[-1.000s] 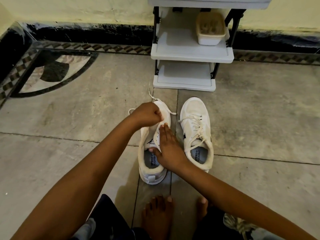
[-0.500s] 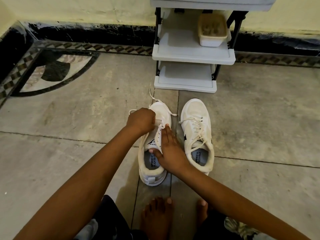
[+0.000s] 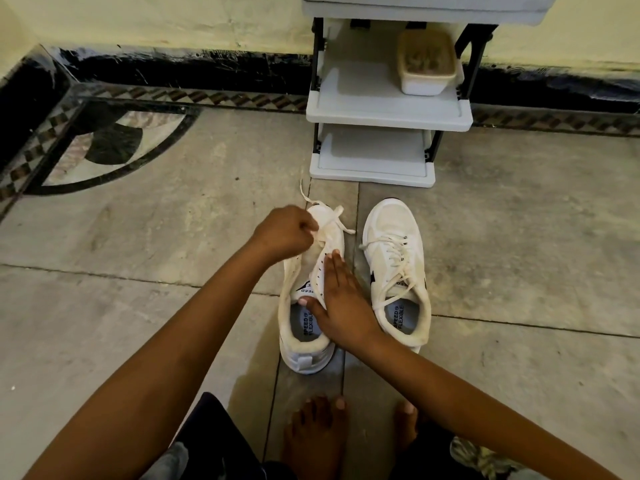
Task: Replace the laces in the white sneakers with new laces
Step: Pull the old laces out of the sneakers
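You are, I judge, taking the old lace [image 3: 333, 218] out of the left sneaker [image 3: 308, 355] on the floor [image 3: 166, 306]. Your left hand [image 3: 282, 233] grips the lace by the toe; your right hand [image 3: 341, 306] presses flat on the shoe, fingers straight. Next, pull it free of the last holes. The shoe's long axis runs away from you, toe toward the shelf [image 3: 388, 119].

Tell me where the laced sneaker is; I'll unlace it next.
Head view, right of centre: the laced sneaker stands right of the other sneaker, toe toward the rack.
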{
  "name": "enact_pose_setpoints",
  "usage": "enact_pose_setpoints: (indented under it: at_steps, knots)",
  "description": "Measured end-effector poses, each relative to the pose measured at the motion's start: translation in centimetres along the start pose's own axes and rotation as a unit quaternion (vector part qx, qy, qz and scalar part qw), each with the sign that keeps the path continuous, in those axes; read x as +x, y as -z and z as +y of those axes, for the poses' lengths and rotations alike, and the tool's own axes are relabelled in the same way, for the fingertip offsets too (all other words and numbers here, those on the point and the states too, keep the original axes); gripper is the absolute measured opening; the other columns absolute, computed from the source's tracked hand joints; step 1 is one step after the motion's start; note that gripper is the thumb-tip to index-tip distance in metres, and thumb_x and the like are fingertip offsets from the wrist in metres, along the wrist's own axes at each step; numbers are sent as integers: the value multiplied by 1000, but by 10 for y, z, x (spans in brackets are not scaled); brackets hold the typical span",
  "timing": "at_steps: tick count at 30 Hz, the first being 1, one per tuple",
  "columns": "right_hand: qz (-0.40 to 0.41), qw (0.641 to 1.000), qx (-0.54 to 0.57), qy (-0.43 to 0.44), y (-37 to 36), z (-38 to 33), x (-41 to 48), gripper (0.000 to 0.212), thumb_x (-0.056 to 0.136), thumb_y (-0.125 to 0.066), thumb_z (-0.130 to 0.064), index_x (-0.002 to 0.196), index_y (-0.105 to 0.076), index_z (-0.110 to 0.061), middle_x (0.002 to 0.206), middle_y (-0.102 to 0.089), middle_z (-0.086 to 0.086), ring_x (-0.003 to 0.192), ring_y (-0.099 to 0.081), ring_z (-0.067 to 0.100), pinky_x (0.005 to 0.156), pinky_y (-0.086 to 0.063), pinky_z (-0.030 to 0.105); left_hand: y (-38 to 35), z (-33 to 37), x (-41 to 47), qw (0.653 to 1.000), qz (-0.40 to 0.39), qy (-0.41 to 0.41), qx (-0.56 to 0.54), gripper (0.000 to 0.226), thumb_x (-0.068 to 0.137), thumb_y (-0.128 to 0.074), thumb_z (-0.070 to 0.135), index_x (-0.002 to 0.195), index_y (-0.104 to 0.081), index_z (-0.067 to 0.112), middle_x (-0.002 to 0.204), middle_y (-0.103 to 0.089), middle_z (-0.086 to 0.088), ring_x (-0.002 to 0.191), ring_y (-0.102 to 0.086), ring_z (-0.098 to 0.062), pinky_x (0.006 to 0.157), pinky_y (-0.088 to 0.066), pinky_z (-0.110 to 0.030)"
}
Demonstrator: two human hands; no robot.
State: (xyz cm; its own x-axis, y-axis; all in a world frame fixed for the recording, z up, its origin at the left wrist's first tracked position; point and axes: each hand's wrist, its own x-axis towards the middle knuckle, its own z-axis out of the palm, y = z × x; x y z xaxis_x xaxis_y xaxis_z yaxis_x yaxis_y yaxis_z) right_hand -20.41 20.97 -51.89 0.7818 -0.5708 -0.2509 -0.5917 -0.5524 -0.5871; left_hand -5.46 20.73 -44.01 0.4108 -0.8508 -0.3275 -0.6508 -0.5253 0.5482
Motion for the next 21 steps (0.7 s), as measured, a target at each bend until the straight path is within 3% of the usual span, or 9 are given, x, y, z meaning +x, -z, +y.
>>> enact_pose_setpoints:
  at_steps: [2, 4, 7, 10, 13, 15, 16, 18, 21]
  knots:
    - [3, 1000, -2, 1, 0, 0, 1, 83, 95, -41, -47, 148, 6, -4, 157, 11, 12, 146, 7, 20, 116, 5, 26, -15, -9, -2, 996, -23, 9, 89, 25, 85, -56, 12, 105, -70, 18, 115, -65, -1, 106, -58, -21, 90, -48, -34]
    - [5, 1000, -1, 0, 0, 0, 1, 82, 96, -41, -46, 148, 5, -4, 158, 8, 13, 146, 5, 21, 116, 4, 26, -27, -13, -3, 985, 25, 17, 172, 22, 87, -55, 18, 103, -68, 23, 111, -63, -1, 102, -59, -22, 77, -44, -30]
    - [8, 1000, 2, 0, -1, -1, 0, 80, 96, -41, -44, 149, 4, -5, 158, 7, 12, 146, 4, 21, 115, 4, 25, -37, -8, -2, 952, 89, 2, 292, 19, 89, -50, 17, 101, -66, 15, 104, -62, -5, 92, -61, -25, 62, -33, -27]
    - [11, 1000, 2, 5, 0, -1, -1, 80, 96, -41, -43, 148, 5, -4, 158, 7, 12, 146, 5, 20, 115, 5, 24, -36, -3, 1, 942, 75, -8, 328, 19, 90, -49, 14, 99, -64, 9, 104, -62, -7, 91, -62, -25, 60, -33, -26]
    - [-1, 1000, -6, 5, 1, -1, 0, 81, 96, -41, -44, 148, 6, -3, 157, 10, 12, 146, 6, 21, 116, 5, 26, -17, -1, 0, 993, 37, 21, 108, 11, 87, -62, 19, 89, -68, 11, 96, -66, -4, 89, -62, -17, 72, -43, -26]
    - [-18, 1000, -18, 1, 2, -1, 2, 83, 96, -40, -46, 148, 8, -3, 157, 12, 12, 146, 7, 21, 117, 4, 28, 3, 8, -5, 987, 9, -2, -161, 8, 82, -69, 14, 75, -65, 13, 75, -64, 2, 68, -59, -2, 66, -45, -19]
    - [-27, 999, -21, -1, 2, 0, 3, 83, 96, -39, -47, 148, 9, -4, 157, 13, 12, 146, 8, 21, 117, 4, 29, 12, 10, -7, 977, 38, -30, -208, 11, 80, -71, 14, 72, -64, 16, 66, -61, 5, 57, -54, 4, 60, -44, -13]
    - [-34, 999, -22, -6, 4, -1, 3, 84, 96, -39, -48, 148, 10, -4, 157, 14, 11, 146, 9, 21, 118, 3, 29, 21, 8, -6, 973, 128, -56, -185, 8, 79, -72, 17, 73, -67, 16, 61, -58, 7, 49, -48, 7, 54, -40, -7]
    - [-31, 999, -21, -6, 5, -2, 2, 84, 96, -39, -48, 148, 10, -4, 157, 14, 12, 146, 8, 21, 118, 3, 30, 16, -3, 0, 991, 127, -18, -31, 22, 80, -72, 23, 100, -69, 15, 87, -63, 2, 76, -56, -6, 74, -45, -22]
